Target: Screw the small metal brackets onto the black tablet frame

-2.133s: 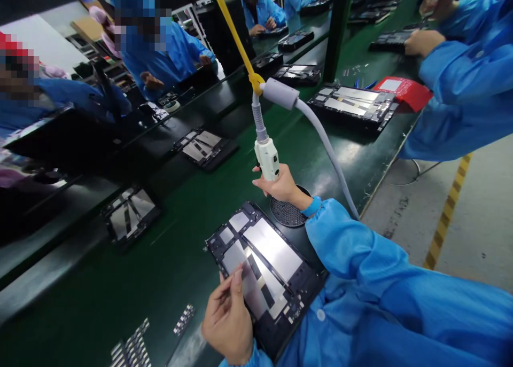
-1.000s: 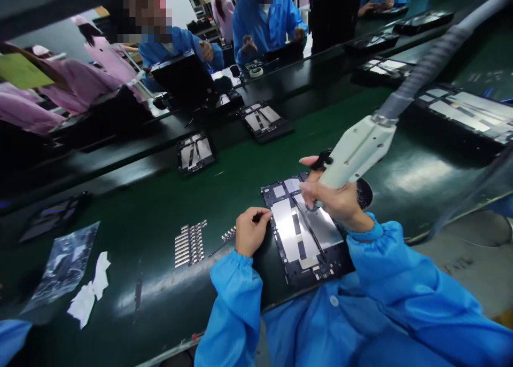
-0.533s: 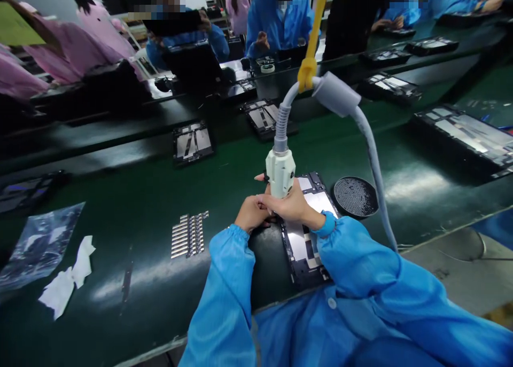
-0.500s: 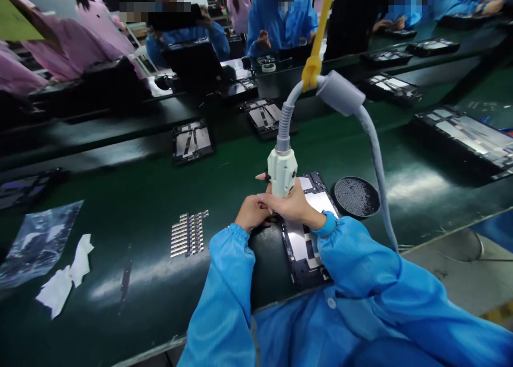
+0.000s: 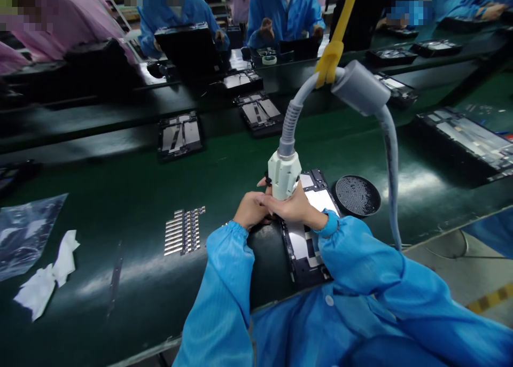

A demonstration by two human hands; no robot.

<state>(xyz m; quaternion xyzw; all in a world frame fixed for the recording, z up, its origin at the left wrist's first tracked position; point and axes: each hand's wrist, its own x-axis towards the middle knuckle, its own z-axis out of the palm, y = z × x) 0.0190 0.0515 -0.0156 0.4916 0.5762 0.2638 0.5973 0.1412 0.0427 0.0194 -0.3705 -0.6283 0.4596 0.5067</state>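
My right hand (image 5: 294, 207) is wrapped around the pale body of an electric screwdriver (image 5: 284, 169), held upright over the left edge of an opened flat device, like a tablet (image 5: 298, 244). The screwdriver's tip is hidden behind my hands. My left hand (image 5: 250, 209) is curled up against the right one at the device's edge; whatever its fingers pinch is out of sight. A grey cable (image 5: 390, 164) runs from the tool's top through a yellow strap (image 5: 331, 60). The round black dish (image 5: 358, 215) of small screws stands right of the device.
Rows of small metal parts (image 5: 184, 232) lie left of my hands. Farther left are torn white paper (image 5: 38, 289) and a clear plastic bag (image 5: 28, 233). Opened devices (image 5: 180, 136) rest along the green bench. People in blue and pink coats sit opposite.
The screwdriver's cable and strap have shifted slightly right in view, and the items on the left have slid left. My hands keep nearly the same place and grip.
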